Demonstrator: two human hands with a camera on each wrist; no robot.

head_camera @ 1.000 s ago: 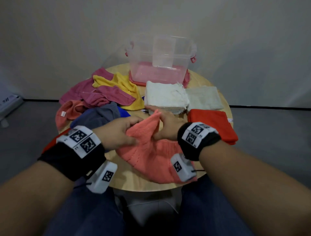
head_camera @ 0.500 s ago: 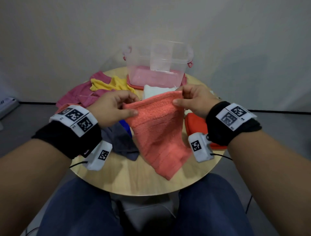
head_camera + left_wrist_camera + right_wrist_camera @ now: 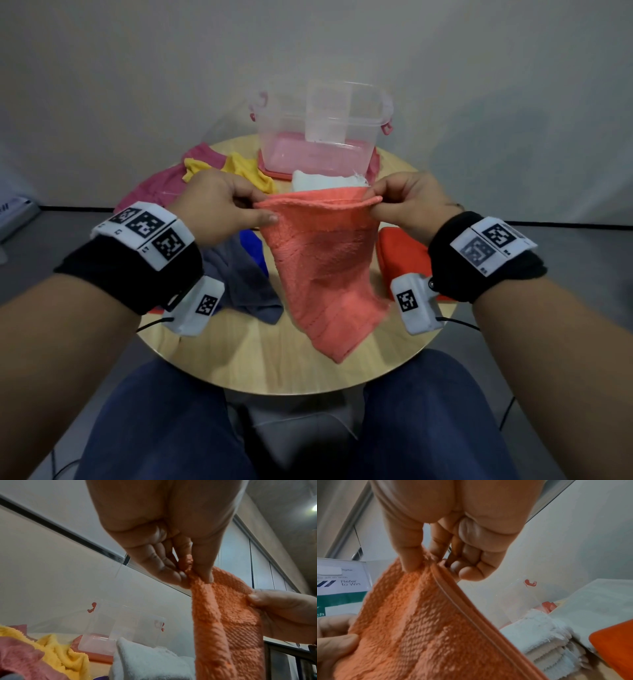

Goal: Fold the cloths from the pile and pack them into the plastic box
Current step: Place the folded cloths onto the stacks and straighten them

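Observation:
A coral terry cloth (image 3: pixel 322 267) (image 3: pixel 226 622) (image 3: pixel 426 628) hangs in the air above the round wooden table (image 3: pixel 274 359). My left hand (image 3: pixel 219 205) (image 3: pixel 193 573) pinches its top left corner between thumb and fingers. My right hand (image 3: pixel 407 202) (image 3: pixel 429 563) pinches the top right corner. The top edge is stretched between them and the lowest corner points down near the table's front. The clear plastic box (image 3: pixel 322 133) (image 3: pixel 120 626) stands at the back of the table on a pink lid.
A loose pile lies left: pink (image 3: pixel 161 181), yellow (image 3: pixel 246 169), grey (image 3: pixel 239 274) and blue (image 3: pixel 251 245) cloths. Folded white cloths (image 3: pixel 322 180) (image 3: pixel 544 632) sit before the box, and a folded red-orange cloth (image 3: pixel 400 253) at right. My knees are below the table's front edge.
Both hands lifted the coral cloth off the table, moved apart along its top edge and spread it so that it hangs free. The view tilted upward.

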